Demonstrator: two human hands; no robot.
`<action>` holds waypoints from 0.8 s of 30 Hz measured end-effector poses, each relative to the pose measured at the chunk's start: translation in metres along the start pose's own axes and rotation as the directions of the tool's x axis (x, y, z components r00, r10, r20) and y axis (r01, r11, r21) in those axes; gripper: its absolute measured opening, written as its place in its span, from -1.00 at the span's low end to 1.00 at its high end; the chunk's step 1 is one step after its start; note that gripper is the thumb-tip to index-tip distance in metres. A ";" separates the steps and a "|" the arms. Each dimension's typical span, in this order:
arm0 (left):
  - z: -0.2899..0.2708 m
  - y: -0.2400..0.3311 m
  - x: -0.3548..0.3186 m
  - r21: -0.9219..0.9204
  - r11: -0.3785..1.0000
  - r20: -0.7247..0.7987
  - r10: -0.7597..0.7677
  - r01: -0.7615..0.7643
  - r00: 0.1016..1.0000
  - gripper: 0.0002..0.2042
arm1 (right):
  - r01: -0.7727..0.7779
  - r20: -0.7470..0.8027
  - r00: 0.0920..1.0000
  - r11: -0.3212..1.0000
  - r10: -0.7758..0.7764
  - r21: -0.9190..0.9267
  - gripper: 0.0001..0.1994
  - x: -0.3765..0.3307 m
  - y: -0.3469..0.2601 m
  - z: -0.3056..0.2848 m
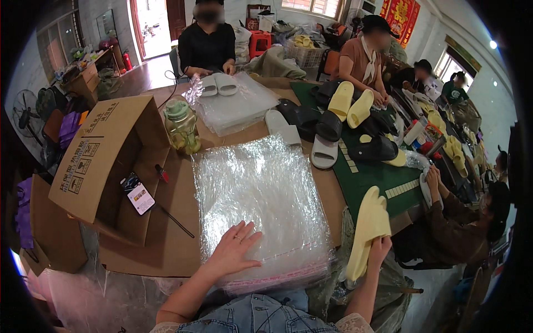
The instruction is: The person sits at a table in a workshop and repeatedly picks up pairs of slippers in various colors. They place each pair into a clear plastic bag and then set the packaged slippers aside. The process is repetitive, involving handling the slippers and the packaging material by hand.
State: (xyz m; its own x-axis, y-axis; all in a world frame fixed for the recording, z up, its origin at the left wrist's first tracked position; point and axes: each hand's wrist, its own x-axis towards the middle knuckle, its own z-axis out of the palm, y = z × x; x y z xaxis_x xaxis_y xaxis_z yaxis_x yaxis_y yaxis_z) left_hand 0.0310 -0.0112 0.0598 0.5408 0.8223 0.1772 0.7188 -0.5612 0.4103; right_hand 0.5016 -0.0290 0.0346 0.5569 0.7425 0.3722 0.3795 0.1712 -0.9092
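My left hand (233, 250) lies flat, fingers spread, on the near end of a thick stack of clear plastic bags (261, 200) on the cardboard-covered table. My right hand (379, 248) grips the heel end of a pair of pale yellow slippers (367, 230), held upright beside the table's right edge. The slippers stand just right of the bag stack, apart from it.
An open cardboard box (105, 161) with a phone (139, 195) on its flap sits at left beside a green jar (180, 126). Grey, black and yellow slippers (333, 125) crowd a green mat (377, 172). Other people sit at the far side and right.
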 end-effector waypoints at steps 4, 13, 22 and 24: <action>0.023 -0.012 0.000 -0.009 1.000 -0.054 -0.019 0.019 0.998 -0.41 | -0.104 0.189 0.979 0.985 0.077 0.137 -0.78 -0.047 -0.038 0.031; 0.020 -0.008 0.028 -0.215 0.967 -0.238 -0.189 0.138 0.953 -0.74 | 0.205 0.664 0.726 0.978 -0.179 0.040 -0.72 -0.085 -0.115 0.055; 0.008 0.024 0.045 -0.252 0.967 -0.205 -0.027 -0.026 0.978 -0.61 | 0.513 0.795 0.597 0.812 -0.106 -0.278 -0.75 -0.103 -0.111 0.069; 0.006 0.035 0.043 -0.237 0.968 -0.185 0.039 -0.083 0.982 -0.61 | 0.500 0.793 0.601 0.823 -0.106 -0.269 -0.70 -0.111 -0.118 0.082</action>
State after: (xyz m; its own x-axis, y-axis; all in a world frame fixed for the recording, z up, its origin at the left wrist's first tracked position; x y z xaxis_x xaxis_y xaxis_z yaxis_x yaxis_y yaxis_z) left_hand 0.0821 0.0042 0.0763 0.4780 0.8032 0.3555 0.5472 -0.5889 0.5947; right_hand 0.3350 -0.0784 0.0854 -0.2911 0.9411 0.1718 0.7895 0.3377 -0.5125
